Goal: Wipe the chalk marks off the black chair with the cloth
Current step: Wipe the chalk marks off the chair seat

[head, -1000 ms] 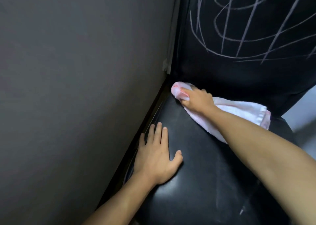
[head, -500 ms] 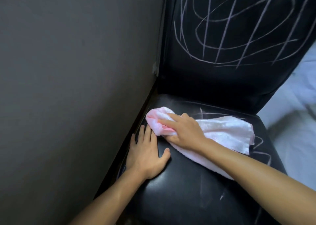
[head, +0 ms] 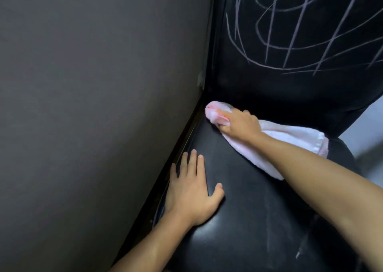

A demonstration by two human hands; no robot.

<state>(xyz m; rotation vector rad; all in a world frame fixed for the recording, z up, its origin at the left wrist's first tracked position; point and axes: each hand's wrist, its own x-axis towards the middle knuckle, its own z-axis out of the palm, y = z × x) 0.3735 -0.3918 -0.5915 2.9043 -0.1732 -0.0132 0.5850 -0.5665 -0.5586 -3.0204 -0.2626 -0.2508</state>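
Chalk marks, pale crossing lines [head: 294,42], cover the black padded chair [head: 259,220] backrest directly above the right hand [head: 241,124], whose grip bunches the pink terry cloth [head: 290,139] at the seat's rear corner. Left hand [head: 191,191] rests flat, fingers straight, farther away.

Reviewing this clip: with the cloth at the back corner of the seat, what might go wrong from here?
1. The chalk marks on the backrest are untouched; they may get skipped if wiping stays on the seat.
2. Faint smears on the seat suggest the cloth may spread chalk rather than lift it.
3. The right hand grips only one end; the loose tail may drag chalk across cleaned areas.
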